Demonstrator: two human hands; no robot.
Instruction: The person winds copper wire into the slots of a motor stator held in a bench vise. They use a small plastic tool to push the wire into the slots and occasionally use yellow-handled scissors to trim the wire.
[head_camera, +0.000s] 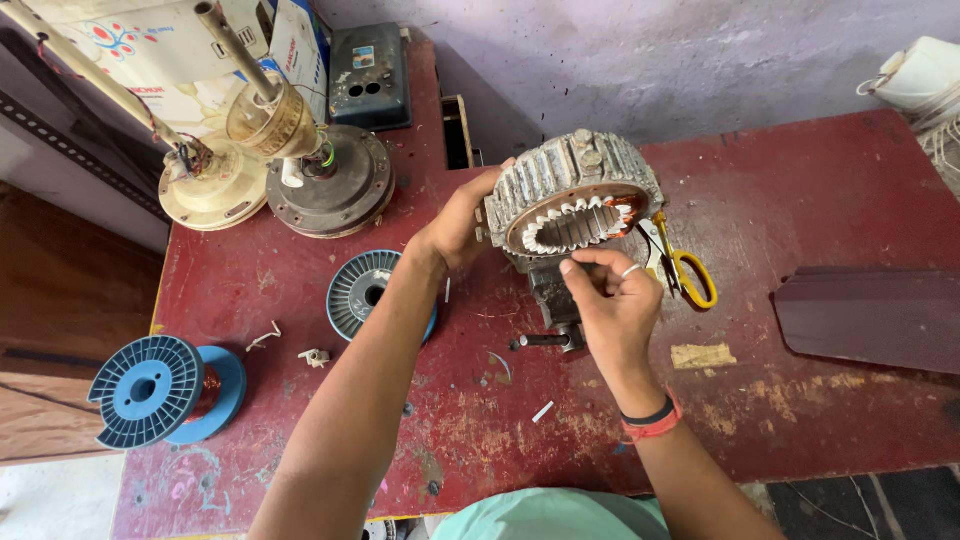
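At the middle of the red table (820, 180), a grey ring-shaped motor stator (572, 195) stands tilted on a small vise (553, 300). The left hand (462, 222) grips its rim at nine o'clock, fingers wrapped around the edge. The right hand (610, 300), at the stator's six o'clock, pinches a white paper strip at the inner slots. Yellow-handled scissors (680, 265) lie at four o'clock, touching the stator; a blue wire spool (165, 390) sits far out at eight o'clock.

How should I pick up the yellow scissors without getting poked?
Take the scissors by the yellow handle loops, coming from the near, front side. The loops point toward the person, while the blades point away, tucked beside the round metal motor ring, so that end is probably safest.
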